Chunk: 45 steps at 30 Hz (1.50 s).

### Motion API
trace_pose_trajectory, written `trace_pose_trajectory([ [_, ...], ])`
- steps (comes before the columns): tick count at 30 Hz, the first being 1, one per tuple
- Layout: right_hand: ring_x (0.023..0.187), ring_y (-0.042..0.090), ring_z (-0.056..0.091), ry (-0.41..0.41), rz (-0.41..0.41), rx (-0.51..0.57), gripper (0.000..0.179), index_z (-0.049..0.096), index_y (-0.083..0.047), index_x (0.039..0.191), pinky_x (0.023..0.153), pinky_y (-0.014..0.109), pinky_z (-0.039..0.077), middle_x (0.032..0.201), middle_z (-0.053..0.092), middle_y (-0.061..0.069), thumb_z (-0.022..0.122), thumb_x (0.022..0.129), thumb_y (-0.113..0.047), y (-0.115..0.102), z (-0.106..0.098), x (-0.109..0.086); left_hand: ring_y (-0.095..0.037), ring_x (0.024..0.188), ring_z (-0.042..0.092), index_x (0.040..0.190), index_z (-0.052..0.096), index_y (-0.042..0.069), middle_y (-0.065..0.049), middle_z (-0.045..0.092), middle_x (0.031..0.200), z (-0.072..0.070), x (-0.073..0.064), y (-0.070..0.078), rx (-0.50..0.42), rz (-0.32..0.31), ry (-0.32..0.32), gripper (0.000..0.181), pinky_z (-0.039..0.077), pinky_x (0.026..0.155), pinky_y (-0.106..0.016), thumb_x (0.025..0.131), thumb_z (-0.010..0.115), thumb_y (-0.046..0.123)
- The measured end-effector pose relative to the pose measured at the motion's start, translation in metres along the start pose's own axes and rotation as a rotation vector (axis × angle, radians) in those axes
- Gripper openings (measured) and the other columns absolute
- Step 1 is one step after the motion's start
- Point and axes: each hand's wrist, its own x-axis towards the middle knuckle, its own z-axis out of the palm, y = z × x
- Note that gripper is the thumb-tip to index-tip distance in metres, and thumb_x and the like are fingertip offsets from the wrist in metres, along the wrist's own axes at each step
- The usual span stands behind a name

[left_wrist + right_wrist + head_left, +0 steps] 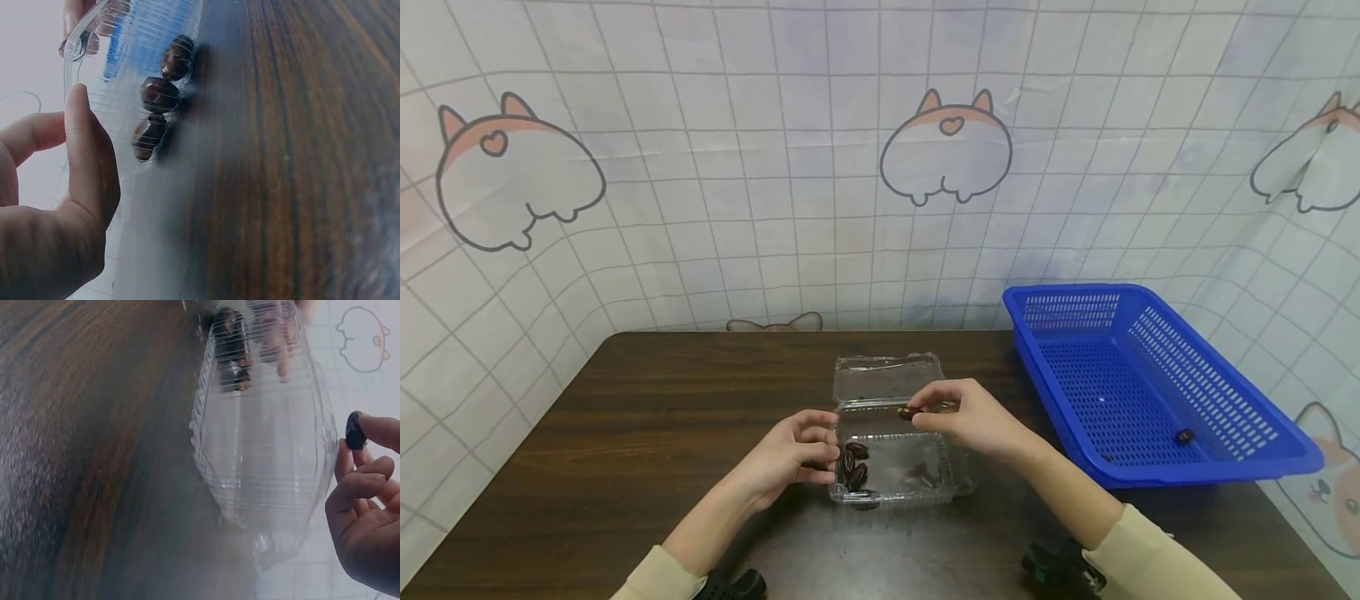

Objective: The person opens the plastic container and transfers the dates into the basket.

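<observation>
A clear plastic clamshell box [891,467] lies on the table with its lid [880,379] folded back. Several dark, wrinkled dates [854,475] sit at its left end; three dates [159,95] show through the wall in the left wrist view. My left hand [797,454] is at the box's left side, its fingertips touching the edge and its fingers loosely bent. Above the back of the box, my right hand [958,412] pinches one date [355,431] between thumb and fingertips.
To the right stands a blue perforated plastic basket [1037,367], with a single date [1184,436] in it. The dark wooden table [647,417] meets a white, grid-patterned cloth [737,208] at the back and sides. Dark straps [1060,567] show at the wrists.
</observation>
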Motion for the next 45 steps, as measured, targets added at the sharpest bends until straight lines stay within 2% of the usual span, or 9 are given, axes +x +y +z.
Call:
trace_pose_trajectory([
  [3,0.053,0.012,0.042,0.014,0.013,0.01,0.019,0.074,-0.009,0.113,0.044,0.025,0.036,0.105,0.066,0.009,0.073,0.096,-0.02,0.0,-0.004,-0.002,-0.021,0.085,0.063,0.143,0.037,-0.01,-0.011,0.059,0.102,0.0,0.0,0.0,0.001,-0.003,0.001,0.056,0.063,0.075,-0.036,0.094,0.064,-0.003],
  [8,0.059,0.015,0.046,0.03,0.008,-0.006,0.023,0.073,-0.01,0.115,0.047,0.025,0.038,0.105,0.065,0.01,0.073,0.097,-0.023,-0.002,-0.011,-0.008,-0.021,0.085,0.063,0.143,0.037,-0.01,-0.012,0.059,0.103,0.0,0.0,0.0,0.003,-0.004,0.004,0.056,0.063,0.075,-0.035,0.095,0.064,-0.003],
  [14,0.055,0.011,0.039,0.054,0.016,0.006,0.026,0.071,-0.007,0.117,0.045,0.024,0.03,0.103,0.065,0.011,0.074,0.097,-0.023,-0.007,-0.023,-0.019,-0.021,0.086,0.063,0.143,0.037,-0.01,-0.012,0.059,0.102,0.0,0.0,0.0,0.003,-0.004,0.002,0.056,0.063,0.075,-0.036,0.095,0.064,-0.003],
  [30,0.053,0.011,0.032,0.169,0.025,0.025,0.031,0.067,-0.007,0.121,0.045,0.026,0.03,0.107,0.062,0.017,0.073,0.098,-0.026,-0.019,-0.065,-0.052,-0.02,0.085,0.063,0.141,0.04,-0.008,-0.01,0.059,0.101,0.0,0.0,-0.001,0.001,-0.005,-0.002,0.052,0.062,0.075,-0.034,0.095,0.064,-0.003],
  [35,0.052,0.013,0.028,0.213,0.047,0.009,0.036,0.065,-0.005,0.124,0.045,0.03,0.029,0.117,0.061,0.017,0.073,0.098,-0.029,-0.018,-0.078,-0.064,-0.021,0.085,0.063,0.141,0.04,-0.008,-0.011,0.06,0.101,0.001,0.001,0.0,0.002,-0.008,0.0,0.052,0.063,0.074,-0.034,0.095,0.064,-0.003],
  [42,0.051,0.015,0.03,0.255,0.046,-0.042,0.039,0.064,-0.008,0.128,0.045,0.033,0.031,0.116,0.059,0.016,0.07,0.1,-0.034,-0.01,-0.096,-0.078,-0.021,0.085,0.063,0.141,0.041,-0.008,-0.011,0.06,0.102,0.001,0.004,0.0,0.008,-0.01,0.002,0.052,0.063,0.074,-0.035,0.095,0.064,-0.003],
  [45,0.051,0.015,0.031,0.276,0.035,-0.058,0.039,0.063,-0.007,0.128,0.045,0.032,0.033,0.12,0.064,0.013,0.069,0.1,-0.033,-0.007,-0.103,-0.082,-0.021,0.085,0.063,0.141,0.04,-0.008,-0.011,0.06,0.101,0.001,0.005,-0.001,0.004,-0.013,0.002,0.052,0.063,0.075,-0.035,0.095,0.064,-0.003],
])
